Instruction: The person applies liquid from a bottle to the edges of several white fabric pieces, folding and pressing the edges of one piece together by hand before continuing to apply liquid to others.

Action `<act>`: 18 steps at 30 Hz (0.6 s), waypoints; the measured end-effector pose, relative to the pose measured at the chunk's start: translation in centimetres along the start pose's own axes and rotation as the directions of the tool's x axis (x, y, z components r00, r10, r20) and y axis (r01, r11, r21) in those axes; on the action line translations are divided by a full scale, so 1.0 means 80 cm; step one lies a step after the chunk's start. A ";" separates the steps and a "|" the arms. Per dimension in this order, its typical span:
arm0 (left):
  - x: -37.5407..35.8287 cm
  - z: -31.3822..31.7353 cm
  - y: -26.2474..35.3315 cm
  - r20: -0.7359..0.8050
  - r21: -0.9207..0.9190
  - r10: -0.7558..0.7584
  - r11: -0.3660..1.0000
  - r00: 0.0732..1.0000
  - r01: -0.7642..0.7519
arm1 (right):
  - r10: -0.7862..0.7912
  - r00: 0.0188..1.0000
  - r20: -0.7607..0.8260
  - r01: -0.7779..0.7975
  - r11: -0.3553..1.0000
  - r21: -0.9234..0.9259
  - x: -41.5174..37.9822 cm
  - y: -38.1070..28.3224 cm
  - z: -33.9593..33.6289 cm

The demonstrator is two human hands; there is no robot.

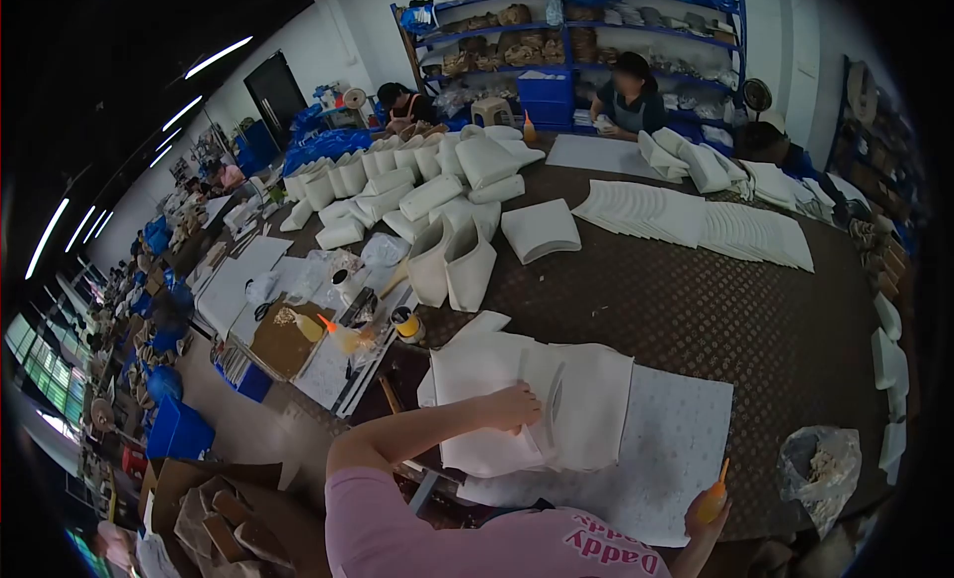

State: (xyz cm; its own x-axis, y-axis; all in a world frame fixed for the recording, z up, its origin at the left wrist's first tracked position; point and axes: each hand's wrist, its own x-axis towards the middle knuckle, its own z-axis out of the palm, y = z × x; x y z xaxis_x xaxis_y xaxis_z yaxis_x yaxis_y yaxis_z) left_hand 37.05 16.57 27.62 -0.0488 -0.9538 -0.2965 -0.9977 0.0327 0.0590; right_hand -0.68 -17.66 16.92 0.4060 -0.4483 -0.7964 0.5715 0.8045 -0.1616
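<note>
White leather-like panels (591, 404) lie overlapped in front of me on a pale paper sheet (686, 429). My left hand (512, 409) is closed at the edge of one white panel (482, 369), fingers curled; the fingertips are partly hidden. Beside that hand, a narrow gap shows between the panel edges. My right hand (704, 518), low at the right, is wrapped round an orange squeeze bottle (713, 500) with its thin nozzle pointing up. The bottle is held apart from the panels, beyond the paper's right edge.
Folded white pieces (452, 265) are heaped at the far left of the patterned table (656, 315). Fanned white panels (696, 220) lie farther back. A plastic bag of scraps (820, 469) sits at right, a yellow can (407, 325) at left. Co-workers (631, 101) sit beyond.
</note>
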 end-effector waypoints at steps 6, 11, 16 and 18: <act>-0.037 -0.088 0.005 -0.038 -0.227 -0.078 0.972 0.996 0.067 | 0.012 1.000 -0.023 -0.013 0.997 -0.076 0.012 -0.008 -0.022; -0.057 -0.145 0.019 -0.299 -0.305 -0.157 0.950 0.941 0.062 | 0.013 0.999 -0.030 -0.019 0.981 -0.195 0.033 -0.010 -0.017; -0.070 -0.222 0.041 -0.611 -0.253 -0.165 0.967 0.774 0.006 | 0.002 1.000 0.021 0.004 0.959 -0.285 0.034 -0.011 0.004; -0.071 -0.237 0.051 -0.743 -0.200 -0.164 0.980 0.649 0.018 | -0.011 0.996 0.085 0.035 0.958 -0.286 0.026 -0.015 0.019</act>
State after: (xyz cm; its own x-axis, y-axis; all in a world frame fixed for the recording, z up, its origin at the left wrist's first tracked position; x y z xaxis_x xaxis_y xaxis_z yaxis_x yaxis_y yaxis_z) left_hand 34.13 16.49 47.64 0.1668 -0.8461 0.5062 -0.9689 -0.0453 0.2434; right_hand 0.54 -20.18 16.31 0.4593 -0.4885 -0.7419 0.3574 0.8663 -0.3491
